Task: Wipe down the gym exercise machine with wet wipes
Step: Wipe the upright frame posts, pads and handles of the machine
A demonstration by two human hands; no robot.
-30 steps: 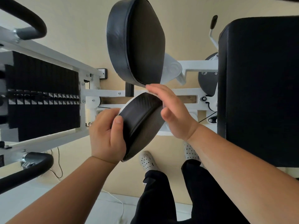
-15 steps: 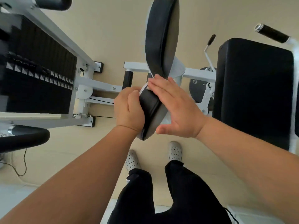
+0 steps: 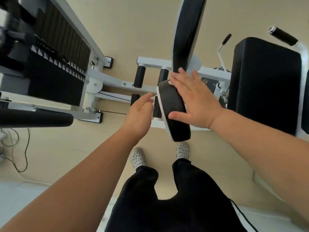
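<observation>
The left hand (image 3: 140, 113) has let go of the small black pad (image 3: 173, 114) and hovers just beside it, fingers loosely straight. The right hand (image 3: 195, 101) presses flat, fingers spread, on the pad's face, a white wipe (image 3: 170, 82) apparently under its fingertips; one-handed wiping likely follows.

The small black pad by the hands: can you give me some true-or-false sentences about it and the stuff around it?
1. The right hand lies flat on the small black pad. True.
2. The left hand grips the pad. False: its fingers are straight and beside the pad, curled round nothing.
3. The weight stack is on the right of the picture. False: it is on the left.
4. The shoes are white with dark dots. True.
</observation>
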